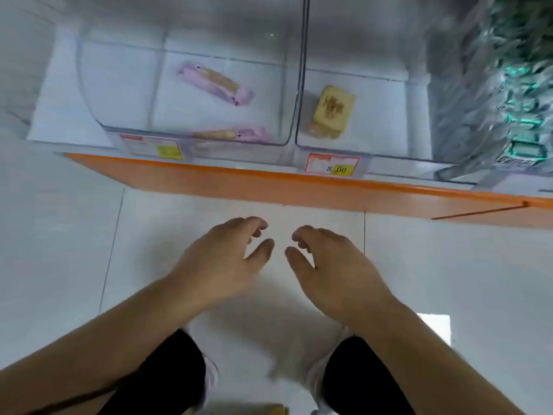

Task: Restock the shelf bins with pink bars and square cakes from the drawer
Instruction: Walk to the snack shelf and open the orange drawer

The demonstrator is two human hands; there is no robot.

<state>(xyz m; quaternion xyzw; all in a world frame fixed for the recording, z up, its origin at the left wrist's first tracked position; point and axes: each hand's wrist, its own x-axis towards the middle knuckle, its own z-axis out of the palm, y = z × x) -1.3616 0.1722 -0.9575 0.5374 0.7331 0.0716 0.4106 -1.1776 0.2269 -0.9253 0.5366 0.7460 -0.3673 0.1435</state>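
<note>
I take the orange shelf edge (269, 187) as landmark; above it, the left bin (98, 109) has two pink bars (215, 83), the right bin (389, 121) one square cake (332, 110); below it my left hand (223, 259) and right hand (332, 265) hang over the floor, fingers loosely curled, holding nothing.
</note>
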